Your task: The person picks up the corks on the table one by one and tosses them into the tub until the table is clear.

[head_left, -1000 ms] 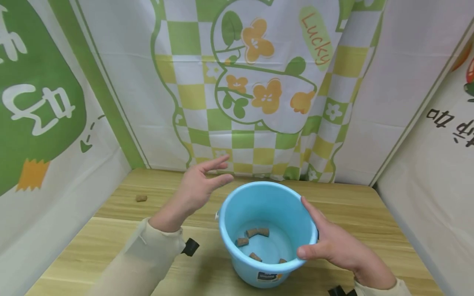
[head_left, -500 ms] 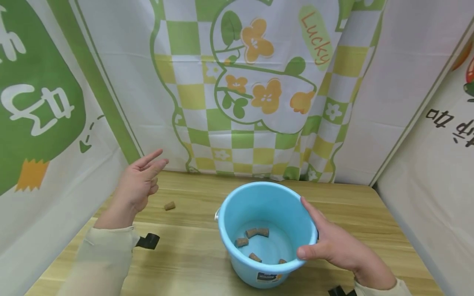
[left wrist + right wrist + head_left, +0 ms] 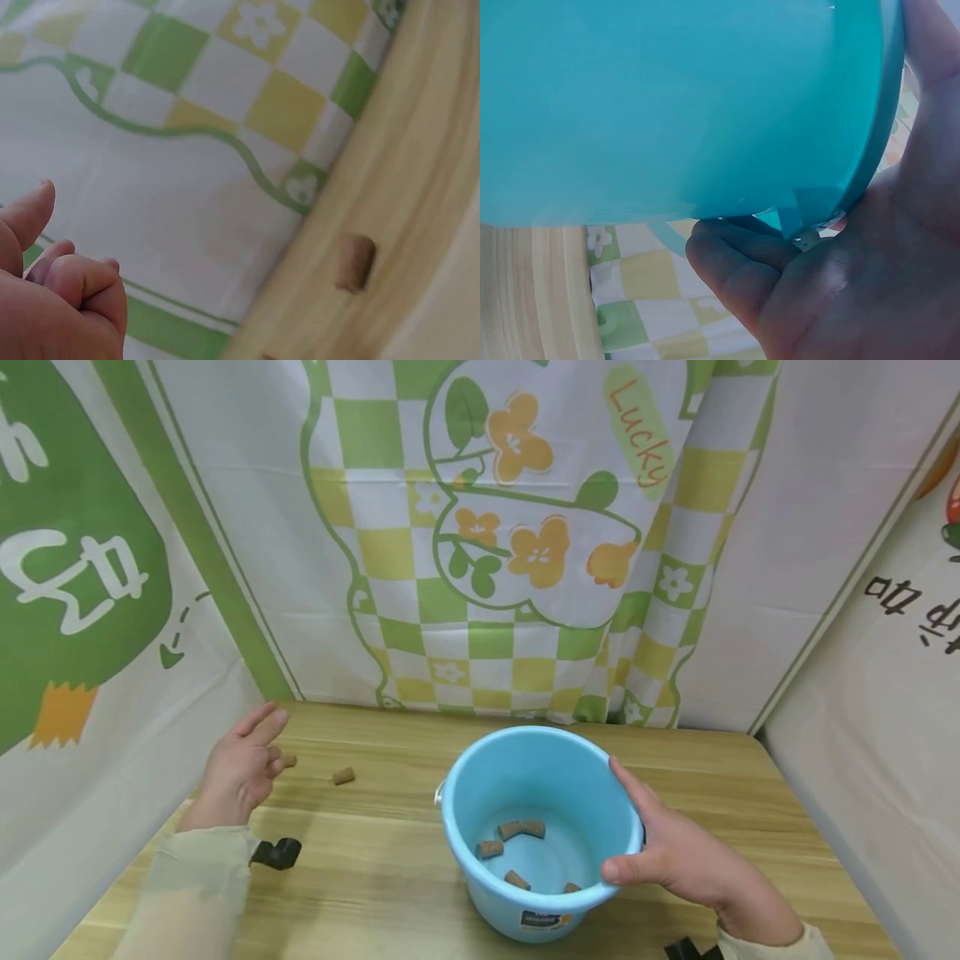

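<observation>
My right hand (image 3: 667,847) holds the rim of a light blue bucket (image 3: 543,906), thumb on the near side and fingers along the outer wall. The right wrist view shows fingers beneath a lug on the bucket wall (image 3: 645,112). Several brown corks (image 3: 510,832) lie on the bucket's floor. Over the table's left side is my left hand (image 3: 240,764), some fingers bent and nothing visible in its grasp. Close beside its fingers lies one cork (image 3: 288,761), partly hidden. Another cork (image 3: 343,776) lies farther right; the left wrist view shows this cork (image 3: 355,262) apart from the hand.
The wooden table (image 3: 375,877) ends at a hanging checked cloth (image 3: 491,643) behind. Printed white cloth walls (image 3: 210,693) close off both sides. A white handle mount (image 3: 439,793) sticks out from the bucket's left side.
My left hand has moved left from beside the bucket and dropped toward the table, uncovering the cork on the right. My right hand and the bucket have stayed put.
</observation>
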`<action>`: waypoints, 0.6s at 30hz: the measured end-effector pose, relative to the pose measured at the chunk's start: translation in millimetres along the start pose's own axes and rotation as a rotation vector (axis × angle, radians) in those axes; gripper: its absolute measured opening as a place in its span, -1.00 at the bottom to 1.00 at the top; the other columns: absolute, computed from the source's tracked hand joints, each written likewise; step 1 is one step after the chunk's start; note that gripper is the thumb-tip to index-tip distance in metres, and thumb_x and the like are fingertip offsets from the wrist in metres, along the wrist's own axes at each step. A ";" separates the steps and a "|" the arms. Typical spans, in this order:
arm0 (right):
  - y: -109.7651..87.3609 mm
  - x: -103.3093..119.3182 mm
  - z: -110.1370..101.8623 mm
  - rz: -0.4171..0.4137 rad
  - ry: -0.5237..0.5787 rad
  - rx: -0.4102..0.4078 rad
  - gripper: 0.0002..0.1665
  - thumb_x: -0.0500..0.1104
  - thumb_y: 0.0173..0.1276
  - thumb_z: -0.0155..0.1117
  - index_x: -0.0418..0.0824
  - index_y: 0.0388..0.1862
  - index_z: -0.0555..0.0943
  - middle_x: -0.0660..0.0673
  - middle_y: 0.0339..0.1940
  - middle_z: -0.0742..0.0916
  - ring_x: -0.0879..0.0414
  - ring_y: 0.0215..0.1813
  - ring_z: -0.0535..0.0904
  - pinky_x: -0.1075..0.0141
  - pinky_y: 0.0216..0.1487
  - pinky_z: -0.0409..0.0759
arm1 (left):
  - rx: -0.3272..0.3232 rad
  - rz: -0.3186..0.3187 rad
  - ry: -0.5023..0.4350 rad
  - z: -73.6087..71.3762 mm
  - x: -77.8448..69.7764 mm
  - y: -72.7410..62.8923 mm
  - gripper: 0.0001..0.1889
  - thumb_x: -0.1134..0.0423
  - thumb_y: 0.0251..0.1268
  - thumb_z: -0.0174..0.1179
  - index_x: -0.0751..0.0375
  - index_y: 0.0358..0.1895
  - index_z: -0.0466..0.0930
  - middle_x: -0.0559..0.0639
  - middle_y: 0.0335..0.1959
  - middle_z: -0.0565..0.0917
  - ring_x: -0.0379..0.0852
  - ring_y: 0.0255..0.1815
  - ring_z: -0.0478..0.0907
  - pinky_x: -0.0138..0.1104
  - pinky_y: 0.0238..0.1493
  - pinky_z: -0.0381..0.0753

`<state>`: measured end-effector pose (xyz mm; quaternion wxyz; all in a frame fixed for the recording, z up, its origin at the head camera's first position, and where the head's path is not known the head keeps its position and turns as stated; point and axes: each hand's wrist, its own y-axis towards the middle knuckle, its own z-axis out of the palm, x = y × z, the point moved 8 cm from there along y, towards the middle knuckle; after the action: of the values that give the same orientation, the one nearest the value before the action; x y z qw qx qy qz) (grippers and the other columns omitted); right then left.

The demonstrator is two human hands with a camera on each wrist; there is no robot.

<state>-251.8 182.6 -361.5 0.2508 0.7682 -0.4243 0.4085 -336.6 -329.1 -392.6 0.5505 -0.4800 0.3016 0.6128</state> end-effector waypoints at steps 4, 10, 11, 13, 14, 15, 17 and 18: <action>0.0 0.0 -0.2 -0.004 -0.003 -0.001 0.43 -0.03 0.13 0.58 0.03 0.66 -0.28 -0.37 0.52 0.12 -0.17 0.16 0.47 0.08 0.03 0.51 | -0.104 -0.055 0.038 -29.9 20.9 11.2 -0.12 0.05 0.34 0.31 -0.12 0.62 -0.01 -0.08 0.63 -0.14 -0.33 -0.70 0.17 -0.46 -0.69 0.31; -0.6 -1.2 0.1 -0.005 0.003 0.002 0.42 -0.03 0.14 0.58 0.05 0.66 -0.28 -0.37 0.52 0.12 -0.16 0.16 0.48 0.13 0.03 0.51 | -0.226 -0.157 0.126 -80.4 57.7 20.6 -0.12 0.00 0.44 0.20 -0.07 0.64 -0.18 -0.09 0.53 0.03 -0.32 -0.66 0.24 -0.44 -0.61 0.38; -0.8 -1.3 0.2 -0.004 0.006 0.003 0.42 -0.03 0.15 0.57 0.05 0.66 -0.28 -0.37 0.52 0.13 -0.16 0.15 0.48 0.14 0.03 0.52 | -0.236 -0.179 0.160 -87.7 64.1 21.1 -0.12 -0.01 0.45 0.18 -0.07 0.64 -0.20 -0.07 0.51 0.02 -0.32 -0.64 0.24 -0.44 -0.60 0.38; -0.9 -1.4 0.3 -0.003 0.015 0.005 0.43 -0.03 0.14 0.58 0.05 0.66 -0.29 -0.36 0.52 0.13 -0.16 0.16 0.48 0.15 0.03 0.52 | -0.258 -0.215 0.223 -100.0 74.9 22.0 -0.13 -0.03 0.46 0.16 -0.08 0.64 -0.20 -0.04 0.53 0.01 -0.30 -0.65 0.24 -0.42 -0.59 0.37; -0.8 -1.2 0.4 -0.003 0.015 0.005 0.43 -0.03 0.14 0.58 0.05 0.66 -0.29 -0.36 0.52 0.13 -0.16 0.16 0.48 0.15 0.03 0.52 | -0.268 -0.227 0.245 -104.8 79.1 22.6 -0.13 -0.03 0.46 0.17 -0.08 0.64 -0.18 -0.03 0.55 0.01 -0.29 -0.66 0.22 -0.41 -0.61 0.35; -0.6 -1.0 0.4 -0.002 0.016 0.005 0.43 -0.03 0.14 0.58 0.06 0.66 -0.29 -0.36 0.52 0.13 -0.16 0.15 0.48 0.15 0.03 0.52 | -0.276 -0.233 0.268 -108.6 82.3 23.3 -0.13 -0.03 0.45 0.18 -0.09 0.64 -0.16 0.00 0.56 0.00 -0.29 -0.67 0.22 -0.41 -0.62 0.35; -0.4 -0.6 0.2 -0.001 0.014 0.002 0.43 -0.03 0.14 0.58 0.06 0.66 -0.28 -0.35 0.52 0.13 -0.16 0.15 0.48 0.13 0.03 0.52 | -0.280 -0.227 0.305 -112.4 85.1 25.6 -0.15 -0.02 0.45 0.20 -0.09 0.63 -0.13 0.03 0.60 -0.09 -0.29 -0.70 0.20 -0.40 -0.66 0.32; -0.5 -0.4 0.2 0.000 0.012 0.001 0.43 -0.02 0.14 0.58 0.06 0.66 -0.28 -0.35 0.52 0.13 -0.16 0.15 0.48 0.12 0.03 0.52 | -0.275 -0.220 0.325 -112.7 85.2 27.2 -0.15 0.00 0.45 0.20 -0.09 0.63 -0.11 0.04 0.61 -0.10 -0.30 -0.72 0.19 -0.40 -0.68 0.31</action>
<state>-251.4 182.9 -361.9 0.2531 0.7660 -0.4225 0.4132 -328.2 -403.3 -515.6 0.4876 -0.6727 0.2461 0.4992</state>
